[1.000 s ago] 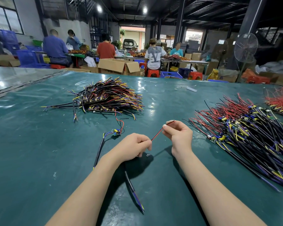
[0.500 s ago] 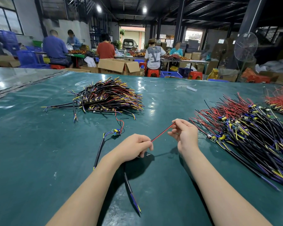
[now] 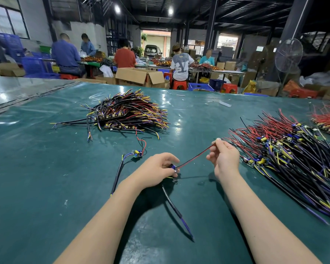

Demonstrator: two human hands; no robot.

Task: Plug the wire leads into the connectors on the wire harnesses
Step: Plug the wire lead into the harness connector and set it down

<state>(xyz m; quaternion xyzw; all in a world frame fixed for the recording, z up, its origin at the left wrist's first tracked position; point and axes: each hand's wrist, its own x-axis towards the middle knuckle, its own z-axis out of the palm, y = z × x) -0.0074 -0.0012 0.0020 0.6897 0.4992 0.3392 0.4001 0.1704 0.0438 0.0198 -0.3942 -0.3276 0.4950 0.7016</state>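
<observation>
Red-black wire lead (image 3: pixel 195 155) over the bench (image 3: pixel 55 178) centre runs toward 2 o'clock from the connector (image 3: pixel 172 167) pinched in the left grip (image 3: pixel 157 168) to the right grip (image 3: pixel 225 159) pinching its tip; advise holding it taut, tip squared, before seating.

Bare left forearm (image 3: pixel 107 216) and right forearm (image 3: pixel 259 216), slim and smooth, end in a bare left hand (image 3: pixel 156 169) and right hand (image 3: pixel 225 159); a short thumbnail shows at the right hand's twelve o'clock.

Green worktop (image 3: pixel 36 178). Beyond it: open cardboard box (image 3: pixel 133 76), blue crates (image 3: pixel 33 66), red stool (image 3: pixel 180 85), standing fan (image 3: pixel 288 55), seated workers (image 3: pixel 124 58).
</observation>
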